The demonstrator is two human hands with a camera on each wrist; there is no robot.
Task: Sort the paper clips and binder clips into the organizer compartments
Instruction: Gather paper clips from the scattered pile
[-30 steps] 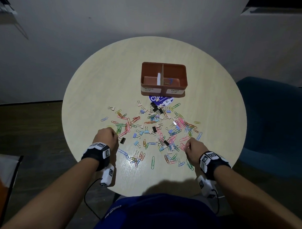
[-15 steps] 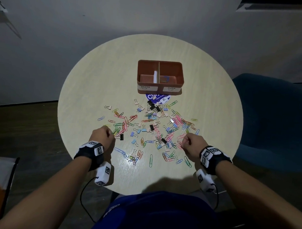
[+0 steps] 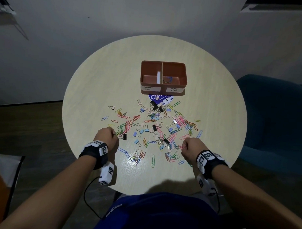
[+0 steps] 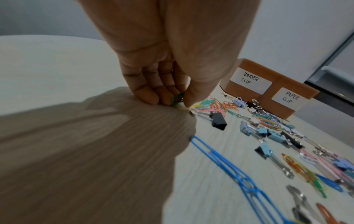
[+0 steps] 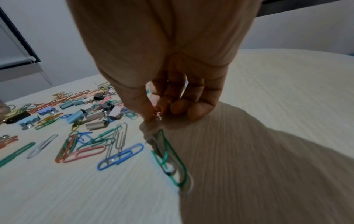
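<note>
Many coloured paper clips and binder clips lie scattered across the middle of the round table. Behind them stands the brown two-part organizer, labelled BINDER CLIP on the left and PAPER CLIP on the right. A few paper clips lie in its right compartment. My left hand is at the pile's near left edge and pinches a green paper clip against the table. My right hand is at the near right edge, its fingertips pinching a pink paper clip.
A blue round sticker lies just in front of the organizer. A black binder clip sits right beside my left hand. A dark blue chair stands to the right of the table. A green paper clip lies under my right wrist.
Both hands stay at the near edge of the pile with their fingers curled. The head view has shifted slightly.
</note>
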